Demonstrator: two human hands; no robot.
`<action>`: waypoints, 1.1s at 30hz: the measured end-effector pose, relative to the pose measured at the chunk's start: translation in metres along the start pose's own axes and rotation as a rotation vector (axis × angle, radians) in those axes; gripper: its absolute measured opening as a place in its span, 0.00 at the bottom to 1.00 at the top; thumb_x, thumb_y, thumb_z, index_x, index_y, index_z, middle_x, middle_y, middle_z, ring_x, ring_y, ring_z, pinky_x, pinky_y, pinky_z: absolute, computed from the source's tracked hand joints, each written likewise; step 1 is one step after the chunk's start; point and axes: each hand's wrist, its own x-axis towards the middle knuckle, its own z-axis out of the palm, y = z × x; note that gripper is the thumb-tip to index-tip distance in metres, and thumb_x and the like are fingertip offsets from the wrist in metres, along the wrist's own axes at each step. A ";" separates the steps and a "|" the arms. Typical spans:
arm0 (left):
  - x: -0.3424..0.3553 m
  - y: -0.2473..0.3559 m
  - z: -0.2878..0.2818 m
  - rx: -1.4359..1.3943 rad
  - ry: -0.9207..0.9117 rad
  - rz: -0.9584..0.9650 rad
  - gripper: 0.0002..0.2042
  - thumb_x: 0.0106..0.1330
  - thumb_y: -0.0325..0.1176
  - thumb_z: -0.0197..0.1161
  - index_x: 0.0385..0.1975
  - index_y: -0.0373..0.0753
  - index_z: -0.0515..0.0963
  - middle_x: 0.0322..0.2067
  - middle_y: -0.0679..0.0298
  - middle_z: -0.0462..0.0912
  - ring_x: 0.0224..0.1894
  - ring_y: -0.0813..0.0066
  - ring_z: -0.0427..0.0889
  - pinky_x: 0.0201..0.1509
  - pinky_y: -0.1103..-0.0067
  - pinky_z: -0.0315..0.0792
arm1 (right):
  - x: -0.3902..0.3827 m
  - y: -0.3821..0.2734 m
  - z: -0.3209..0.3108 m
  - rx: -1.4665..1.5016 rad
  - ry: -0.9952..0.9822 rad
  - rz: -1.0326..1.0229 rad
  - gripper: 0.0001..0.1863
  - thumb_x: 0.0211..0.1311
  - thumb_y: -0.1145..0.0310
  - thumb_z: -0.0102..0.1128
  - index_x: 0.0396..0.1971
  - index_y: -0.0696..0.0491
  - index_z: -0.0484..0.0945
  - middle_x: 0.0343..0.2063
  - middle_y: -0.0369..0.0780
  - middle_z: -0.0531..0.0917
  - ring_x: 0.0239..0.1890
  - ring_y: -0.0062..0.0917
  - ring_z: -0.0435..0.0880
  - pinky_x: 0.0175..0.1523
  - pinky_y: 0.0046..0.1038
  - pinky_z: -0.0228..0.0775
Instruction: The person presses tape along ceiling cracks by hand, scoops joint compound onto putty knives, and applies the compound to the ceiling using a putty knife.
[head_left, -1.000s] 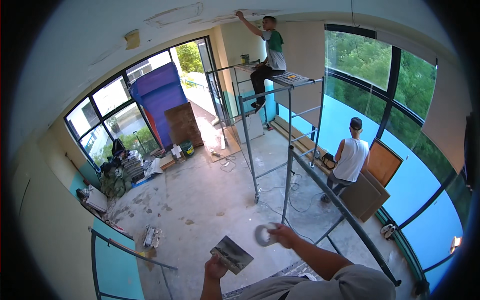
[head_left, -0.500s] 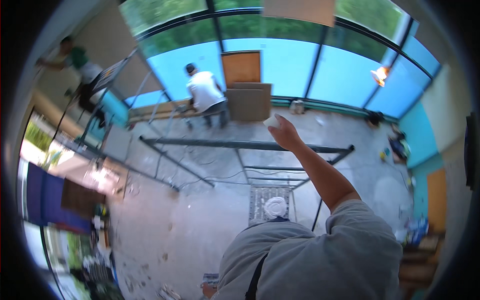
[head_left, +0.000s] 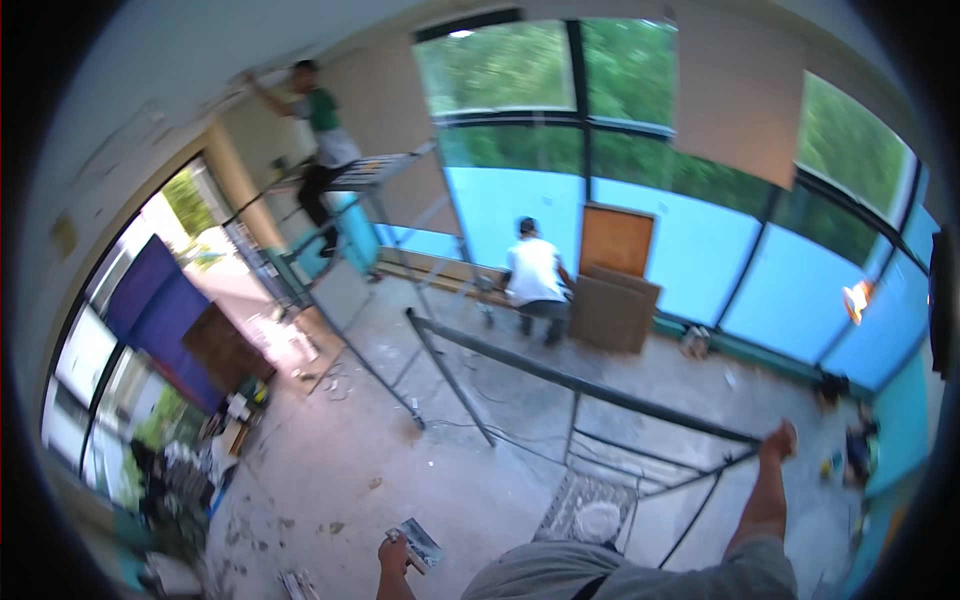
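Trowel (head_left: 424, 546) looks broad, rectangular, patchily grey.

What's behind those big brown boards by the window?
An orange-brown wooden panel sticks up behind the brown boards, with blue window panes farther back. The boards cover its lower part, and anything else hidden there can't be seen.

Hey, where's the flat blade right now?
In the head view, the blade is low and left of centre, in the person's left hand, left of the speckled platform.
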 end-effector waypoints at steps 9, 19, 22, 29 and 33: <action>0.011 -0.078 -0.032 0.319 0.104 -0.045 0.23 0.56 0.50 0.64 0.36 0.32 0.79 0.36 0.47 0.82 0.41 0.53 0.80 0.48 0.67 0.72 | 0.022 -0.013 0.016 0.197 -0.196 0.194 0.15 0.61 0.71 0.46 0.47 0.56 0.73 0.46 0.49 0.78 0.51 0.44 0.75 0.58 0.38 0.67; -0.067 -0.073 -0.045 0.539 0.191 -0.101 0.25 0.61 0.51 0.57 0.41 0.30 0.77 0.42 0.43 0.79 0.50 0.49 0.77 0.54 0.65 0.70 | 0.066 -0.063 0.007 -0.343 -0.293 0.161 0.13 0.59 0.68 0.53 0.42 0.54 0.79 0.42 0.43 0.82 0.42 0.38 0.83 0.43 0.40 0.77; -0.077 -0.095 -0.047 0.534 0.232 -0.091 0.25 0.61 0.51 0.56 0.41 0.30 0.75 0.42 0.44 0.79 0.49 0.47 0.77 0.54 0.64 0.70 | 0.098 -0.104 0.028 -0.359 -0.216 -0.059 0.12 0.59 0.67 0.54 0.40 0.54 0.79 0.40 0.43 0.82 0.42 0.38 0.83 0.43 0.39 0.78; -0.134 -0.140 -0.043 0.240 0.429 -0.326 0.22 0.60 0.46 0.59 0.41 0.29 0.74 0.42 0.42 0.78 0.48 0.47 0.77 0.53 0.64 0.71 | 0.062 -0.343 0.027 0.229 -0.449 -0.608 0.08 0.47 0.64 0.62 0.17 0.53 0.83 0.28 0.45 0.83 0.41 0.42 0.80 0.45 0.41 0.74; -0.166 -0.215 -0.037 0.248 0.505 -0.334 0.25 0.58 0.44 0.61 0.47 0.28 0.71 0.43 0.42 0.78 0.49 0.48 0.77 0.53 0.65 0.71 | -0.003 -0.454 0.065 0.055 -0.431 -1.167 0.23 0.63 0.50 0.49 0.32 0.55 0.82 0.37 0.46 0.81 0.42 0.43 0.78 0.47 0.43 0.69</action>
